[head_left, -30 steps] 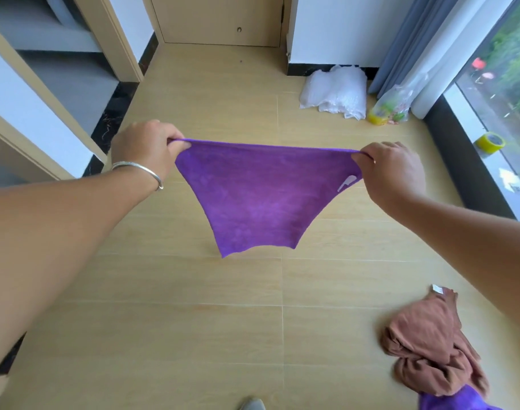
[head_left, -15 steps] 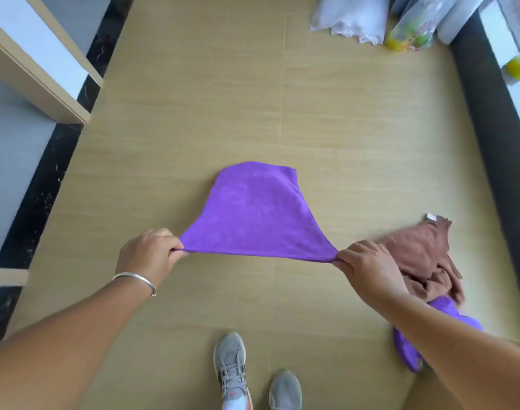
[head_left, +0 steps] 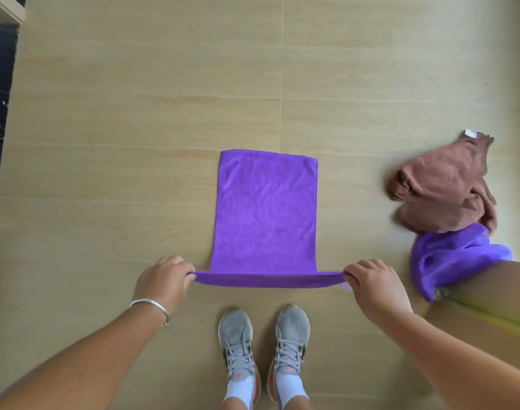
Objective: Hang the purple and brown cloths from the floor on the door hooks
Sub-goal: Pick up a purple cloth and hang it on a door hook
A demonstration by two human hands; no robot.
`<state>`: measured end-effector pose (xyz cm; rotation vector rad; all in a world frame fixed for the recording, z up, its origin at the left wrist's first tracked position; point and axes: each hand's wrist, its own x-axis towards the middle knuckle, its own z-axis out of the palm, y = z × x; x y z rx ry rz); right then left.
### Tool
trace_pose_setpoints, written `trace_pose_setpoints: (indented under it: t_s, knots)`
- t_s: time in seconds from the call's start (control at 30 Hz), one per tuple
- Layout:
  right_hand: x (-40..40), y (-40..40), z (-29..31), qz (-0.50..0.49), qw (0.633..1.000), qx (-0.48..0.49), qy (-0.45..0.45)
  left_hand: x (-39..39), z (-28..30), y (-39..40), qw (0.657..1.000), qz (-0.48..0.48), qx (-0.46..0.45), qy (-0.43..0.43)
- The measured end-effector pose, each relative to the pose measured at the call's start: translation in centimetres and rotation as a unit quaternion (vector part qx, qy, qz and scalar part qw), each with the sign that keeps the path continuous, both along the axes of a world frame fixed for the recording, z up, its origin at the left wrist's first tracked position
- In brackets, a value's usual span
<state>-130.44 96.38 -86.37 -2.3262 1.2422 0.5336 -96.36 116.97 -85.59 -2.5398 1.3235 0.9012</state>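
**Holding a purple cloth stretched over the floor**

Pinching the near edge of the purple cloth (head_left: 266, 214), the left hand (head_left: 161, 284) grips one corner and the right hand (head_left: 374, 287) grips the other, with the edge pulled taut between them. The hands are well apart, fingers curled round the fabric. Beyond the held edge the cloth spreads out flat as a rectangle on the wooden floor (head_left: 134, 113), its far edge lying straight. A silver bracelet (head_left: 150, 306) circles the left wrist. Just below the held edge stand two grey sneakers (head_left: 264, 347) side by side, toes pointing at the cloth. To the right, well apart from the spread cloth, a crumpled brown cloth (head_left: 442, 187) sits on the floor with a small white tag at its top. It touches and partly overlaps a second purple cloth (head_left: 453, 255), bunched up just beside the right forearm.
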Motion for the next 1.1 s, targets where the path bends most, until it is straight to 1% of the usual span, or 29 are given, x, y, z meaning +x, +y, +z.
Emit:
trace_pose_setpoints:
  t_s: [0.07, 0.13, 0.2, 0.27, 0.37, 0.43, 0.5, 0.6, 0.67, 0.7, 0.73, 0.77, 0.8, 0.83, 0.87, 0.9, 0.93, 0.97, 1.0, 1.1]
  knots:
    - [1.1, -0.8, -2.9, -0.023, 1.0, 0.007, -0.016, 0.7, -3.0, -1.0, 0.999, 0.032, -0.023, 0.01]
    - [2.6, -2.4, -6.1, -0.102, 0.993, 0.018, -0.058, 2.0, -6.3, -2.9, 0.993, 0.092, -0.067, 0.021]
    - [4.4, -4.8, -9.4, -0.206, 0.973, 0.019, -0.101, 3.7, -9.7, -5.7, 0.973, 0.18, -0.138, 0.048]
    - [6.6, -7.8, -12.9, -0.26, 0.955, -0.002, -0.143, 5.8, -13.2, -9.2, 0.949, 0.238, -0.194, 0.075]
    - [10.1, -13.3, -17.7, -0.309, 0.93, -0.043, -0.194, 9.5, -18.2, -15.0, 0.929, 0.244, -0.266, 0.082]
    - [12.3, -16.9, -21.0, -0.326, 0.921, -0.061, -0.206, 11.8, -21.2, -18.9, 0.924, 0.235, -0.292, 0.074]
    - [14.0, -20.2, -24.5, -0.327, 0.919, -0.072, -0.211, 13.9, -24.7, -22.4, 0.928, 0.219, -0.295, 0.058]
    - [15.9, -23.2, -30.1, -0.332, 0.923, -0.088, -0.172, 15.1, -29.9, -26.0, 0.957, 0.183, -0.224, 0.01]
    - [16.6, -23.9, -32.9, -0.336, 0.92, -0.117, -0.166, 14.9, -32.7, -27.2, 0.961, 0.186, -0.203, -0.03]
    - [16.9, -23.8, -33.7, -0.32, 0.918, -0.142, -0.185, 14.4, -33.5, -27.3, 0.957, 0.183, -0.218, -0.061]
    - [17.0, -23.3, -34.0, -0.278, 0.92, -0.169, -0.217, 13.5, -33.9, -27.0, 0.949, 0.156, -0.259, -0.09]
    - [16.9, -22.3, -34.0, -0.209, 0.923, -0.192, -0.261, 12.3, -34.1, -26.4, 0.941, 0.092, -0.308, -0.108]
    - [16.7, -20.8, -33.9, -0.117, 0.925, -0.204, -0.299, 10.7, -34.3, -25.2, 0.934, 0.004, -0.337, -0.117]
    - [16.2, -18.9, -33.9, -0.024, 0.926, -0.211, -0.313, 8.9, -34.7, -23.5, 0.931, -0.08, -0.335, -0.118]
    - [15.4, -16.8, -34.1, 0.052, 0.929, -0.213, -0.298, 7.1, -35.1, -21.5, 0.937, -0.138, -0.301, -0.111]
    - [14.5, -14.7, -34.4, 0.107, 0.938, -0.21, -0.253, 5.5, -35.5, -19.6, 0.948, -0.165, -0.248, -0.108]
    - [13.6, -12.9, -34.7, 0.14, 0.95, -0.2, -0.196, 4.4, -36.0, -18.1, 0.958, -0.171, -0.199, -0.113]
    - [12.9, -11.8, -35.1, 0.154, 0.959, -0.184, -0.151, 4.0, -36.5, -17.1, 0.963, -0.171, -0.169, -0.125]
    - [12.3, -11.5, -35.5, 0.161, 0.963, -0.173, -0.128, 4.0, -37.0, -16.7, 0.962, -0.175, -0.156, -0.138]
    - [12.6, -13.8, -36.2, 0.178, 0.961, -0.168, -0.132, 5.8, -37.9, -18.3, 0.953, -0.199, -0.166, -0.155]
